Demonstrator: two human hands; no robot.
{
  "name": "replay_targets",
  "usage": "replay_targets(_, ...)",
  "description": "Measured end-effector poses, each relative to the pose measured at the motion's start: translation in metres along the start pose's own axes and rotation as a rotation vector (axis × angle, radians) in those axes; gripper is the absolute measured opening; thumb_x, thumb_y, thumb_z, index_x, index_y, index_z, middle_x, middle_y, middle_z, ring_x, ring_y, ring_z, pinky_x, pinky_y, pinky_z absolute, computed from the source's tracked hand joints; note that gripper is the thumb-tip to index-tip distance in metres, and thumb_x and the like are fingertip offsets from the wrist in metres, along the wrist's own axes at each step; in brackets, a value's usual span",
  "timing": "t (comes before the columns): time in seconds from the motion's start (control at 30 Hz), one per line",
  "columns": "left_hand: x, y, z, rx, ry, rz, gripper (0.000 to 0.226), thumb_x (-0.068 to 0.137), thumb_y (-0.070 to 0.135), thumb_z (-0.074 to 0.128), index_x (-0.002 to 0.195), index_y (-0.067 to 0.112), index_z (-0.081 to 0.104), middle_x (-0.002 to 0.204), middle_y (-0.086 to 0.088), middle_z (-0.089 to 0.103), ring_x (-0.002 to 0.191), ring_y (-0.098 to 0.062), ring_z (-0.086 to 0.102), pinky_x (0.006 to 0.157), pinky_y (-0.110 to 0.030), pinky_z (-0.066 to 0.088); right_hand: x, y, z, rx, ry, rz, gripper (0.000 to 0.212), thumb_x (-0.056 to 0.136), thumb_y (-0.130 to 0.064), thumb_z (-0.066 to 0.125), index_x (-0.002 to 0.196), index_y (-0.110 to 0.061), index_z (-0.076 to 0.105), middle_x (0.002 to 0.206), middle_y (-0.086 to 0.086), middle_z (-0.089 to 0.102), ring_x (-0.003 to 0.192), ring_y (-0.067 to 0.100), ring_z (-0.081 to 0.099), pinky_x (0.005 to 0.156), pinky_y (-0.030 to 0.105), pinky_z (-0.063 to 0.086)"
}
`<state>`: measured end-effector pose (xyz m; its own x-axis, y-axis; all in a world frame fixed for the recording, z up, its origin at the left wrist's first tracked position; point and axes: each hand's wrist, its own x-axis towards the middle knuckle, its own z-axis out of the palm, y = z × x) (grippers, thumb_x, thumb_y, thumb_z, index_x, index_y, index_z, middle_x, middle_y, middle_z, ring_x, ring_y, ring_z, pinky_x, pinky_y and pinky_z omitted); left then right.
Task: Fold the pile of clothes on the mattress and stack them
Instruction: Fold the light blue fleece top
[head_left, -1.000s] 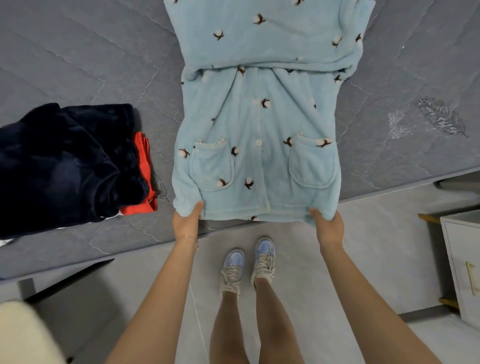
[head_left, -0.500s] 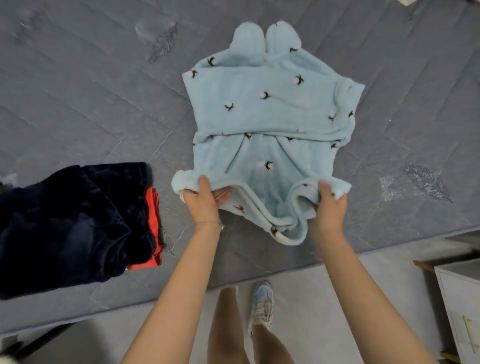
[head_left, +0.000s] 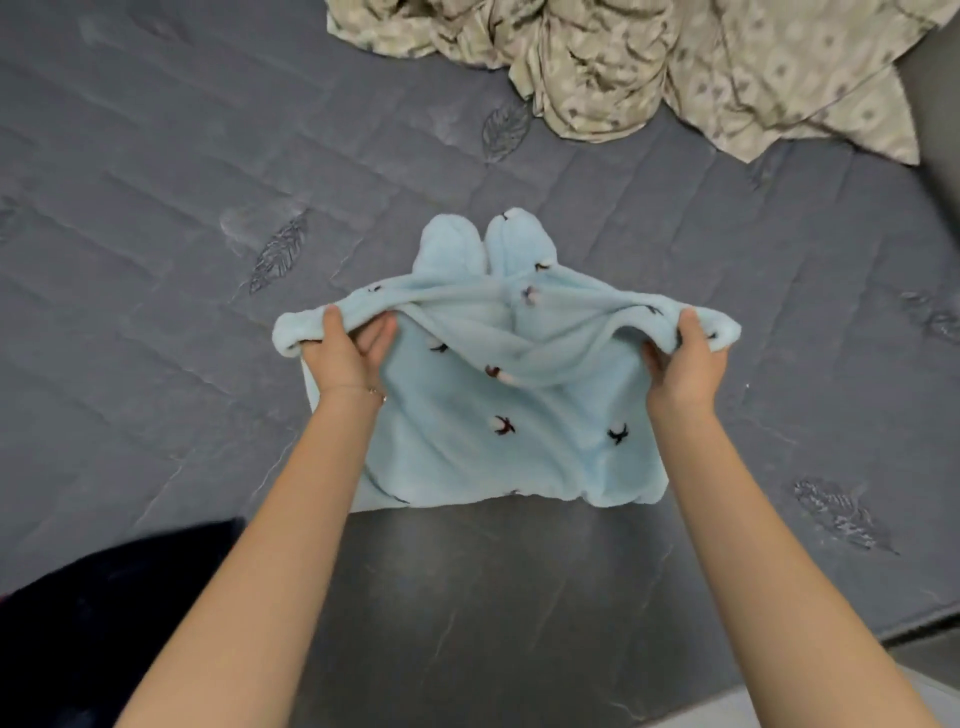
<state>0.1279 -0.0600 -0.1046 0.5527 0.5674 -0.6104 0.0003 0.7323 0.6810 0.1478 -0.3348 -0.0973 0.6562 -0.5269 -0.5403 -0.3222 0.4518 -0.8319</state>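
Fingers (head_left: 378, 338) of the left hand (head_left: 347, 358) were curled under a folded edge of a light-blue fleece garment (head_left: 498, 447), thumb on top, pinching the cloth between them; the right hand (head_left: 685, 364) gripped the opposite end of the same edge in the same way, thumb over and fingers tucked beneath; both hands held that edge a little above the rest of the garment, and it sagged in a shallow curve between them; a thin bracelet (head_left: 371, 392) circled the left wrist; the garment, dotted with small dark and white cotton-boll motifs, lay partly folded on a grey quilted mattress (head_left: 156, 260), near the middle of the view, its lower part flat on the surface and two rounded ends poking out at the far side; leaf shapes were stitched into the mattress cover; a crumpled beige patterned cloth (head_left: 675, 67) lay at the far edge, well apart from the garment; a dark navy garment (head_left: 93, 597) sat at the near left corner, mostly out of view.
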Motion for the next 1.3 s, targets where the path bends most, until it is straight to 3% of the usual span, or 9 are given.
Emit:
replay_targets(0.17,0.043,0.006,0.043,-0.208,-0.006,-0.076,0.016,0.1,0.011,0.047,0.099,-0.004,0.052,0.085,-0.018,0.065,0.063,-0.026,0.071,0.063,-0.033,0.06,0.043,-0.017,0.034,-0.06,-0.056,-0.039,0.027,0.1,-0.019,0.05,0.123,-0.005,0.052,0.103,0.004,0.066,0.092,0.014,0.067,0.094,0.038,0.054)
replay_targets(0.3,0.067,0.011,0.066,-0.304,-0.073,-0.107,0.017,0.1,0.004,0.042,0.093,-0.007,0.052,0.074,-0.022,0.069,0.096,-0.033,0.066,0.072,-0.035,0.058,0.078,-0.029,0.061,-0.045,-0.097,-0.002,0.036,0.102,-0.024,0.046,0.135,-0.008,0.047,0.125,0.011,0.064,0.111,0.021,0.065,0.089,0.032,0.054)
replay_targets(0.4,0.093,0.009,0.076,-0.224,-0.111,-0.142,0.021,0.103,0.01,0.037,0.104,-0.006,0.052,0.114,-0.022,0.062,0.12,-0.032,0.055,0.089,-0.037,0.052,0.1,-0.031,0.078,-0.131,-0.19,0.036,0.032,0.103,-0.031,0.043,0.131,-0.016,0.05,0.122,0.001,0.064,0.109,0.014,0.065,0.084,0.028,0.052)
replay_targets(0.57,0.097,-0.039,0.067,0.619,-0.152,0.19,0.038,0.099,0.009,0.045,0.136,0.01,0.036,0.11,0.0,0.053,0.105,-0.013,0.053,0.098,-0.028,0.042,0.115,-0.005,0.079,-0.46,-0.244,0.004,0.05,0.099,-0.032,0.05,0.146,-0.025,0.032,0.136,-0.002,0.049,0.12,0.012,0.048,0.1,0.03,0.039)
replay_targets(0.77,0.075,-0.106,0.035,1.721,-0.665,0.989,0.057,0.093,0.048,0.044,0.144,0.023,0.041,0.157,-0.012,0.024,0.146,-0.034,0.014,0.117,-0.049,-0.002,0.116,0.025,0.049,-0.907,-0.278,-0.337,0.068,0.092,-0.03,0.064,0.15,-0.019,0.03,0.153,0.001,0.034,0.141,0.016,0.029,0.116,0.034,0.025)
replay_targets(0.93,0.078,-0.137,0.032,2.147,-0.668,0.934,0.073,0.089,0.07,0.024,0.152,0.035,0.011,0.162,-0.004,0.0,0.148,-0.031,-0.005,0.114,-0.053,-0.014,0.13,0.035,0.003,-1.236,-0.183,-0.233,0.098,0.079,-0.054,0.071,0.154,-0.021,0.017,0.161,0.005,0.016,0.148,0.022,0.012,0.119,0.048,0.014)
replay_targets(1.03,0.084,-0.144,0.035,2.255,-0.646,0.867,0.074,0.086,0.071,0.009,0.151,0.038,-0.003,0.161,-0.003,-0.009,0.147,-0.029,-0.012,0.114,-0.056,-0.014,0.138,0.041,-0.012,-1.05,-0.236,-0.052,0.096,0.073,-0.057,0.075,0.149,-0.017,0.03,0.152,0.007,0.034,0.14,0.029,0.032,0.114,0.052,0.029)
replay_targets(1.17,0.068,-0.139,0.03,2.13,-0.659,0.941,0.072,0.091,0.069,0.02,0.153,0.033,0.011,0.161,-0.008,0.002,0.148,-0.032,-0.004,0.115,-0.059,-0.007,0.138,0.046,-0.017,-1.125,-0.238,-0.085,0.053,0.088,-0.054,0.06,0.13,-0.022,0.055,0.139,0.009,0.047,0.128,0.034,0.044,0.107,0.052,0.038)
replay_targets(1.3,0.047,-0.135,-0.016,2.145,-0.645,1.005,0.071,0.093,0.067,0.023,0.152,0.029,0.02,0.161,-0.011,0.009,0.148,-0.033,0.003,0.114,-0.063,0.0,0.143,0.037,-0.024,-0.867,-0.138,-0.176,0.034,0.094,-0.038,0.058,0.068,-0.017,0.055,0.07,-0.001,0.059,0.065,0.012,0.055,0.065,0.033,0.047)
